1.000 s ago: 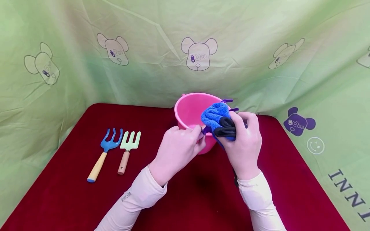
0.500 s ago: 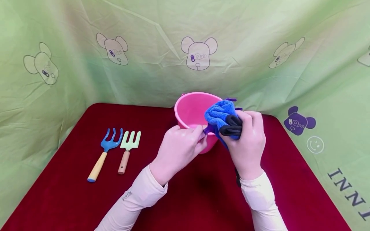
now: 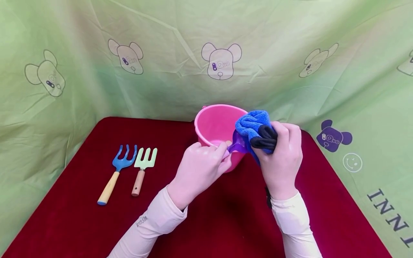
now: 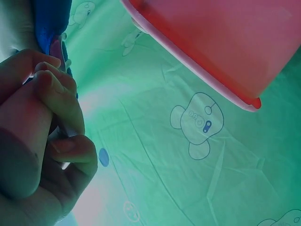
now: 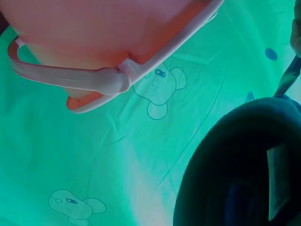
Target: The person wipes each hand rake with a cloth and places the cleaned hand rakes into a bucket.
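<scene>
1. Head view: the left hand is gripping the tool, fingers curled round its pale handle. The right hand is clamping the cloth over the tool's head, thumb and fingers closed on the fabric. The tool is pointing up and right, above the near-right rim of the bucket, which is standing by the far edge of the table. The step looks like wiping. To do it well, the left hand should be holding the handle firmly while the cloth is pressing snugly on both faces, the pull running outward along the head. This view alone is showing the blue fork and green fork, lying side by side towards the left edge.

2. Left wrist view: here the rounded handle end is showing, with fingers wrapping it, which the head view is hiding. The bucket is appearing well apart from these fingers.

3. Right wrist view: the bail is hanging at the bucket's side, unseen from the head. A dark oval, probably the cloth, is filling the lower right; the right hand's fingers aren't showing, so their grip can't be told here.
</scene>
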A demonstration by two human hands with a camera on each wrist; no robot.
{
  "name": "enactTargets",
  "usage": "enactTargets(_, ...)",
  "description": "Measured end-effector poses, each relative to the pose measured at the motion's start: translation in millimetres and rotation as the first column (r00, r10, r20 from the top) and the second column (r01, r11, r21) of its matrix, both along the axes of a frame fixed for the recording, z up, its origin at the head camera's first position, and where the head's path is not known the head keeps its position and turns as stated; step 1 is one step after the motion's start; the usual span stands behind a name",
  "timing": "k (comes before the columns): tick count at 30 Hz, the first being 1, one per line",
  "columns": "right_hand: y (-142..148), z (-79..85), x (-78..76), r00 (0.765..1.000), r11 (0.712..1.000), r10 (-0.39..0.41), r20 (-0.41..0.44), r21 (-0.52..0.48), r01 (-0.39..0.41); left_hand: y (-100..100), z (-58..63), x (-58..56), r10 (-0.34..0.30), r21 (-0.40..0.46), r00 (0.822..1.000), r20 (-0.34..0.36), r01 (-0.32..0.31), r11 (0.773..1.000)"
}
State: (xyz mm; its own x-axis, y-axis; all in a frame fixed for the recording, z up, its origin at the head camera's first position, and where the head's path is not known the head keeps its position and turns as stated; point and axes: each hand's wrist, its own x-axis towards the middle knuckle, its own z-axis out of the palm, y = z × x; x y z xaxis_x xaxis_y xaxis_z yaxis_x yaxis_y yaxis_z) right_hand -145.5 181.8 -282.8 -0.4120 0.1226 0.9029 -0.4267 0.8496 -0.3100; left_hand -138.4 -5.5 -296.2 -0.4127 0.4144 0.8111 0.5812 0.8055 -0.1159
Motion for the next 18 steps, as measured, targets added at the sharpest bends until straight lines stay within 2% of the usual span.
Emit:
enactTargets(10,0.9,-2.6,-3.4,0.997,1.0,-0.021,-0.079,-0.02,0.019,0.6,-0.1,0.6,-0.003,0.004,1.0,-0.007,0.003,1.0)
enactTargets(18,0.0,-4.9,-8.1,0.981,0.998,-0.052,-0.186,-0.039,0.046,1.0,-0.3,0.5,-0.02,0.023,1.0,-0.008,0.02,1.0)
